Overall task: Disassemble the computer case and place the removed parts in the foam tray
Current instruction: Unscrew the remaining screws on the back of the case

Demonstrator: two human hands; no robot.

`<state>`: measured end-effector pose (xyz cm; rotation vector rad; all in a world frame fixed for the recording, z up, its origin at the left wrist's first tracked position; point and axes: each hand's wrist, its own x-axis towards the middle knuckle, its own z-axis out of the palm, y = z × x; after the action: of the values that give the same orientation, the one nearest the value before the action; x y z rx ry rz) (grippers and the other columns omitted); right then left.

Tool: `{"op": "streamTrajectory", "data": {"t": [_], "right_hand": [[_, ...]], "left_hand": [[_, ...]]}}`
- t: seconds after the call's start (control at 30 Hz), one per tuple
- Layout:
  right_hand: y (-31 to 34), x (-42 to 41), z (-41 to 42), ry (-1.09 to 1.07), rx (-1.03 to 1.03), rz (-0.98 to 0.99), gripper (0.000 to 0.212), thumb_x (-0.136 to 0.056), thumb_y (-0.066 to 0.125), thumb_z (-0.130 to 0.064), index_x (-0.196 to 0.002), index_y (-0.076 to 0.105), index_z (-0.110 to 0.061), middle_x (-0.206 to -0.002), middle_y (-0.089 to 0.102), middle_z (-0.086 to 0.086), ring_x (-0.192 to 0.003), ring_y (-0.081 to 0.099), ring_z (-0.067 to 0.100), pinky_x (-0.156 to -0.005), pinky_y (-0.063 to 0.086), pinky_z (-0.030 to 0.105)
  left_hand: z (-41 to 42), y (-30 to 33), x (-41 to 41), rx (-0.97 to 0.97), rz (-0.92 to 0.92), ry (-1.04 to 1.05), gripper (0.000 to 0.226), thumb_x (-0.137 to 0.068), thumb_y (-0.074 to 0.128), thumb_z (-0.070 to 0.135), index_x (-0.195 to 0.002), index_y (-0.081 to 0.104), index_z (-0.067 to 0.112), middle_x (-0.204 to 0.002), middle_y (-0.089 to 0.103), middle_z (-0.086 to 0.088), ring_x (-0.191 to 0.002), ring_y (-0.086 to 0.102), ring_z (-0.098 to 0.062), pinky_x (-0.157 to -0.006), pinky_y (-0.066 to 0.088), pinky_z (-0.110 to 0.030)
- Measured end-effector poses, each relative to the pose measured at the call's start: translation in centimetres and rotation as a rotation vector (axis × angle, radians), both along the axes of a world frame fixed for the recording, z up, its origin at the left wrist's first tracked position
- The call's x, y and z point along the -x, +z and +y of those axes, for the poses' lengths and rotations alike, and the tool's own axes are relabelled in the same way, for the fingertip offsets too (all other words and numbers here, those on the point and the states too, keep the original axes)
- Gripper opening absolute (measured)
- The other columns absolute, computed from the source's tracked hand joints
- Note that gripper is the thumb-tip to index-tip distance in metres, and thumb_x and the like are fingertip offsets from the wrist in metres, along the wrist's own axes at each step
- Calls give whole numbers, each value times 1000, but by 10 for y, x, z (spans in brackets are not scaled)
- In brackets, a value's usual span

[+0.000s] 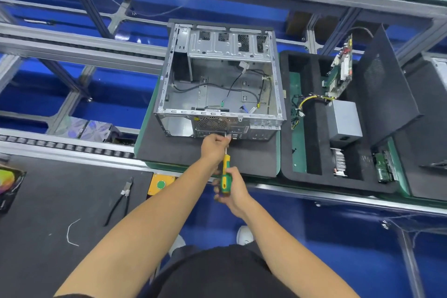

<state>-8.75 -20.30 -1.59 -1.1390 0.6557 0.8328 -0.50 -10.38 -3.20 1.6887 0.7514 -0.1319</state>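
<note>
Our right hand (pixel 233 189) has its grip wrapped round the green/yellow handle of the screwdriver (pixel 226 172), shaft pointing up to the rear panel of the computer case (pixel 219 84). Our left hand (pixel 214 146) is curled near the tip, fingers at the shaft and touching the panel just below the fan grille (pixel 211 123); whether it pinches the shaft or a screw we can't tell, tip is hidden. So the step in hand looks like a rear-panel screw, prob. for the fan or a bracket.

Case sits open-side up on a dark foam mat (pixel 183 152) on the desk, approx. centre of view. Inside it's mostly stripped: bare metal floor, loose cables (pixel 232 87), drive cage at the far end. No board, no PSU in there.

Just right of the case, the foam tray (pixel 312 143) already holds plenty: circuit board (pixel 339 68) standing on edge, grey power supply (pixel 343 118) w/ its wire bundle, a finned heatsink (pixel 338 159), a drive (pixel 384 164), and the black side panel (pixel 384 84) leaning upright.

We'd judge the job well past halfway. Left: fan, cables, maybe front bits.
</note>
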Motion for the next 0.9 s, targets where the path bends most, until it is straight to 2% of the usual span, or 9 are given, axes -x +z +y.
{"op": "streamTrajectory", "data": {"t": [0.07, 0.13, 0.2, 0.33, 0.47, 0.6, 0.7, 0.77, 0.9], "right_hand": [[-3, 3, -7, -27, -222, 82, 38, -101, 37, -33, -102, 65, -7, -75, 63, 11, -55, 47, 17, -49, 41, 27], [-9, 5, -10, -78, -273, 99, 32, -103, 40, -30, -105, 63, -7, -77, 65, 10, -57, 50, 15, -51, 45, 26], [-11, 1, -8, -103, -161, 74, 19, -102, 47, -21, -102, 61, -8, -76, 66, 7, -59, 54, 13, -54, 46, 23], [-16, 0, 4, -150, 176, -50, 3, -91, 54, -9, -89, 56, -10, -69, 64, 8, -52, 53, 11, -48, 39, 23], [-27, 11, 21, -296, 411, -254, 24, -93, 58, -7, -76, 42, -15, -65, 59, 6, -50, 47, 13, -43, 36, 24], [-31, 15, 32, -296, 564, -357, 24, -91, 56, -5, -77, 39, -14, -69, 49, 10, -59, 42, 21, -53, 37, 33], [-31, 15, 33, -217, 252, -231, 18, -97, 46, -14, -79, 47, -12, -67, 57, 10, -48, 44, 19, -45, 39, 27], [-27, 14, 29, -158, -34, -94, 29, -98, 39, -25, -78, 54, -10, -64, 58, 11, -44, 42, 19, -43, 35, 24], [-30, 11, 20, -197, -138, -73, 33, -103, 39, -27, -88, 58, -5, -70, 63, 13, -48, 48, 18, -46, 40, 26]], "left_hand": [[1, -3, -1, -5, 8, -3, 29, -96, 69, 34, -75, 62, 17, -77, 69, 1, -71, 60, -12, -67, 45, -26], [2, -7, -3, 45, -9, -1, 27, -99, 67, 32, -77, 63, 15, -73, 68, 3, -63, 56, -7, -58, 42, -21], [3, -11, -4, 131, -20, -6, 27, -101, 63, 29, -80, 64, 12, -73, 68, 2, -59, 51, -7, -52, 40, -18], [3, -13, -3, 192, -31, -8, 29, -104, 58, 28, -80, 64, 12, -76, 70, -2, -57, 49, -8, -57, 42, -26], [0, -15, 5, 161, -76, -26, 27, -103, 60, 34, -90, 65, 11, -77, 69, 2, -55, 54, -1, -55, 45, -18], [0, -16, 12, 43, -125, -62, 34, -95, 70, 41, -79, 56, 15, -69, 61, 1, -56, 54, 0, -52, 43, -13], [6, -18, 11, -26, -167, -72, 38, -96, 69, 36, -77, 57, 6, -75, 65, -15, -64, 55, -14, -64, 47, -29], [10, -18, 10, -29, -168, -78, 38, -97, 68, 35, -79, 59, 2, -77, 67, -16, -67, 55, -15, -66, 47, -34], [10, -20, 7, 28, -131, -100, 35, -99, 64, 36, -73, 55, 16, -67, 64, 3, -51, 51, 2, -55, 42, -20]]}}
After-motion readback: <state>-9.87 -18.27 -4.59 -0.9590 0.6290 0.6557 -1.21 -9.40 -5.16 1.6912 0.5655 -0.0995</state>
